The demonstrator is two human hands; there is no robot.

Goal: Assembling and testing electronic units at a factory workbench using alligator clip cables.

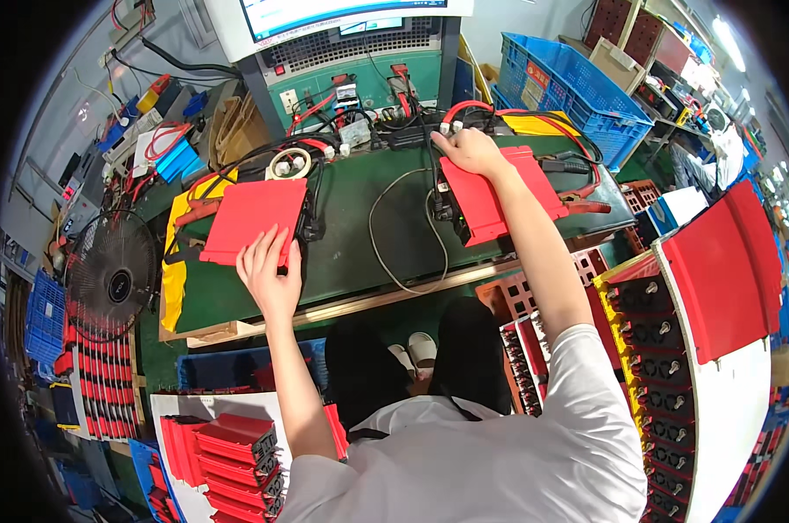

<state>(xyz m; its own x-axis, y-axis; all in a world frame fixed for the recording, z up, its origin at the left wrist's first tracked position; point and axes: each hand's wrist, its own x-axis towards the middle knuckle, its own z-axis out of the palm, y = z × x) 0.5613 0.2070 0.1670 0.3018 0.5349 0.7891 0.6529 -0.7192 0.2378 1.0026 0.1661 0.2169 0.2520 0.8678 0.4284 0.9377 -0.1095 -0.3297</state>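
Two flat red power inverters lie on the green bench, with black plugs and cables on the sides that face each other. On the near edge of the left red inverter rests my left hand, its fingers spread over the red cover and nothing gripped. My right hand is at the far end of the right red inverter. Its thumb points left and the other fingers bend over the far edge, where what they hold is hidden. Red clamps sit at the right inverter's outer side, and another red clamp at the left one's.
Behind the bench stands a green test cabinet under a monitor. A thin cable loop lies between the inverters. A fan stands left. Stacked red units are at lower left, more at right. A blue crate is far right.
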